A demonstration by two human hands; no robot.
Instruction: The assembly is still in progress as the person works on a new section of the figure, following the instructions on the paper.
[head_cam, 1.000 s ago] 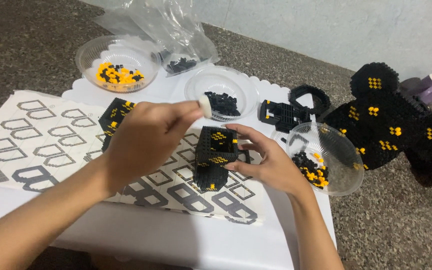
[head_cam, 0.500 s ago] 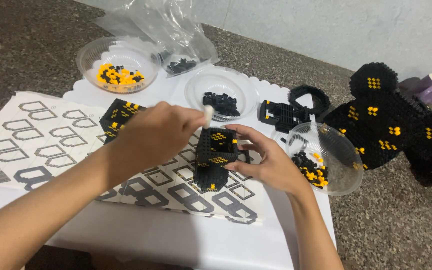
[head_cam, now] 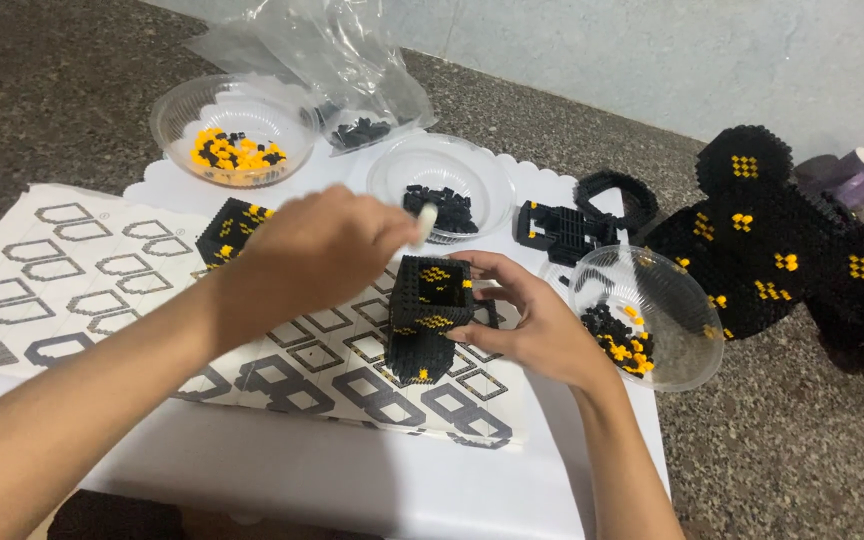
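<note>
The black-and-yellow block model (head_cam: pixel 429 318) is grasped by the right hand (head_cam: pixel 537 325); a small white tool (head_cam: pixel 428 222) is pinched by the left hand (head_cam: pixel 317 255) above it.

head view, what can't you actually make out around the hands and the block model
- Left hand: its fingertips and the small white piece they pinch are motion-blurred; what the piece is cannot be told.
- Black and yellow block model: its right side is hidden by the right hand.
- Instruction sheet: diagrams partly covered by the left forearm.
- Big black block figure: cut off by the right frame edge.
</note>
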